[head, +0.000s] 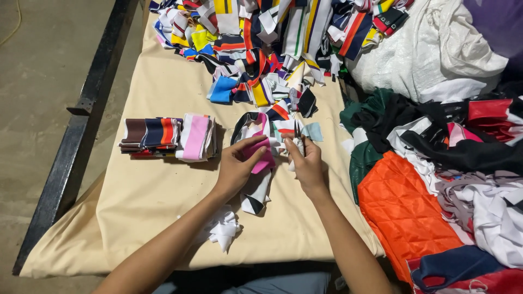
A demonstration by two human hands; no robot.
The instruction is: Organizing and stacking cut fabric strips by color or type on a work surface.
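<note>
Left hand: the left hand [235, 166] sat at the centre of the frame, fingers curled narrow, pinching a pink fabric strip [260, 157] between thumb and fingertips.
Right hand: the right hand [306, 162] was just beside it, fingers closed around small scissors [297, 132] whose dark tips pointed toward the top of the frame.
Strip's place: it lay between the two hands, over a loose striped piece [256, 193] that trailed down toward the bottom of the frame.
Handling: the strip looked light, limp and thin; it would probably fold or slip if held loosely, so a firm pinch near its edge, close to the blades, seemed the best hold.
Surroundings: a neat stack of folded strips [166, 137] rested at centre left on the cream table cover [152, 190]; a jumbled heap of coloured strips [261, 43] filled the top centre; an orange quilted cloth [406, 212] lay at lower right; white scraps [224, 228] lay under the left forearm.
Hard to make out: the scissor handles were hidden in the palm, so how far the blades stood apart could not be told; the piles at the right ran off the frame.
</note>
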